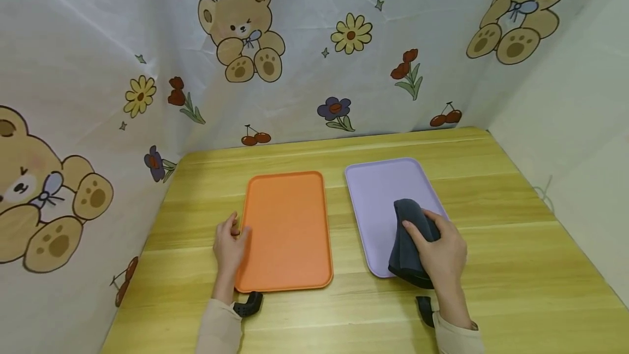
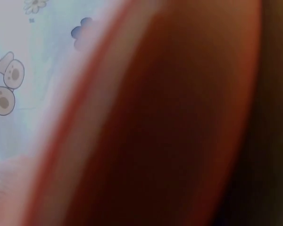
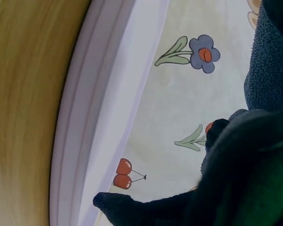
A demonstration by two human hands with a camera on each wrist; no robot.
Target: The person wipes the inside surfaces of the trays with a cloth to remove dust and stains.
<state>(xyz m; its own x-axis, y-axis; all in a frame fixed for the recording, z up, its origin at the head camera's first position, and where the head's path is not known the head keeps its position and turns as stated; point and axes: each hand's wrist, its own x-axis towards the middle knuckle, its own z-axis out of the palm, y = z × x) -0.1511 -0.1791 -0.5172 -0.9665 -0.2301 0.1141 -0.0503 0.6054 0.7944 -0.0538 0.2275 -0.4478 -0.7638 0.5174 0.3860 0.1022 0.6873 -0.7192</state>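
Orange-red tray [image 2: 165, 122], very close, badly blurred, runs diagonally across most of the shot; pale band [image 2: 92, 122] inside its left edge. Past that edge: light sheet [image 2: 37, 132] with partial bear print [image 2: 3, 100], dark flower print [image 2: 79, 33]. Pinkish patch [image 2: 9, 186] lower left, unclear. Dark strip [image 2: 276, 141] along tray's right edge.

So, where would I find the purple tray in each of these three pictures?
Head: right of centre, the purple tray lies flat on the table, partly hidden by the dark cloth.
Left wrist: not in it.
Right wrist: its rim slants down the left half, from the top towards the bottom left.
Shared landmark: the white sheet with printed cartoons shows in all three.
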